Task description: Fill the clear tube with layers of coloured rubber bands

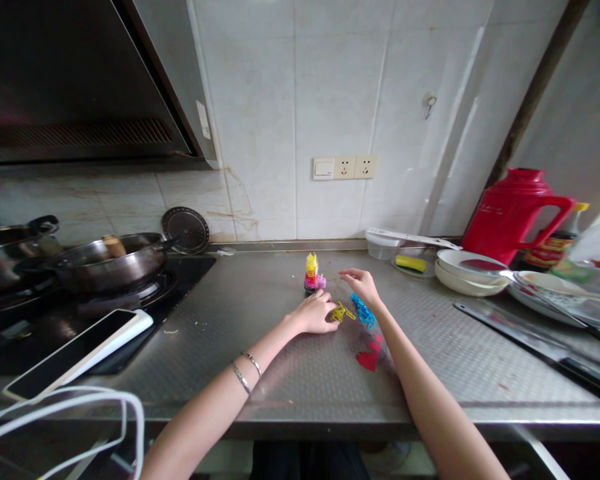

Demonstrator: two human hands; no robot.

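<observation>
Presently, on one counter (260,320), the left hand (316,313) curls its fingers at one yellow pile (338,312) before one small figure (312,265), and the right hand (364,288) bends loosely near one blue pile (364,312), though I cannot tell whether either hand grips something.

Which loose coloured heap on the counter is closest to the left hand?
The yellow heap, right at the left hand; the blue heap lies farther right, the red pieces nearer the camera.
</observation>
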